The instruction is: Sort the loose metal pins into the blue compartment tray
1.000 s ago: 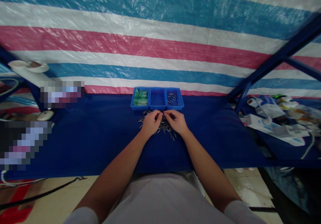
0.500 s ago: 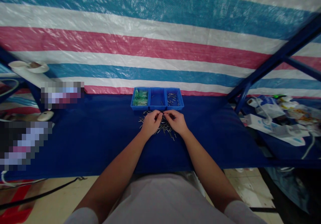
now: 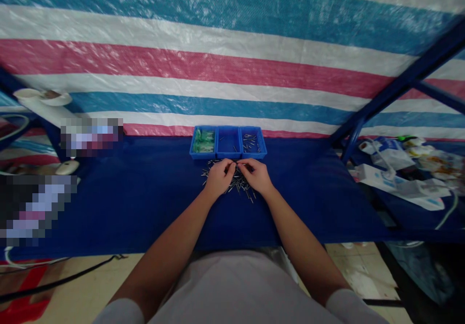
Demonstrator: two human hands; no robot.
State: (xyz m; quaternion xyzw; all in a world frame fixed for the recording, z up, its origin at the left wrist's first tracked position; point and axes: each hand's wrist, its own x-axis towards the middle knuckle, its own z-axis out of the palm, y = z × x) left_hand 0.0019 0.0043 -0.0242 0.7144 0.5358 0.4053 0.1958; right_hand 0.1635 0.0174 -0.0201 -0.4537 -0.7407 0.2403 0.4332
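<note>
Both hands meet over a loose pile of thin dark and silvery metal pins on the blue table. My left hand is closed, thumb and fingertips pinched together; whatever it holds is too small to name. Close beside it, my right hand is pinched in the same way, its fingertips almost touching the left ones. Just beyond the hands sits a blue tray with three compartments: green-tinted packets in the left one, a few pins in the middle, several pins in the right.
A striped plastic sheet hangs behind the blue table. Blue frame bars rise at the right, beside a white power strip, cables and plastic bags. A white pipe-like object stands at the left, near blurred items.
</note>
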